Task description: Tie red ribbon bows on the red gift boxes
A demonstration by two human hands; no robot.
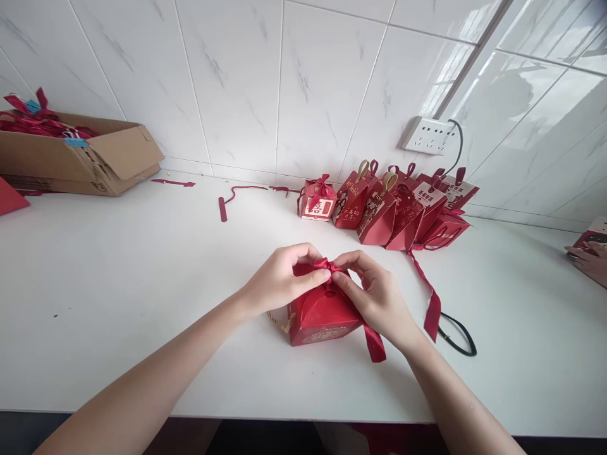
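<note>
A red gift box [322, 322] with a twisted cord handle [283, 323] at its left side stands on the white table. On its top is a red satin ribbon [326, 268], knotted or looped, with one tail hanging over the box's right front. My left hand [284, 275] comes from the left and pinches the ribbon between thumb and fingers. From the right, my right hand [372, 291] pinches the same ribbon close beside the left thumb. Both thumbs nearly touch at the knot; the fingertips behind it are partly hidden.
Several red gift boxes [379, 218] cluster along the tiled wall, below a power strip [429, 135]. A cardboard box [109, 158] of ribbons stands back left. A tag on a cord [222, 208] and a black loop [462, 341] lie on the table. Another person's hand [590, 256] shows far right.
</note>
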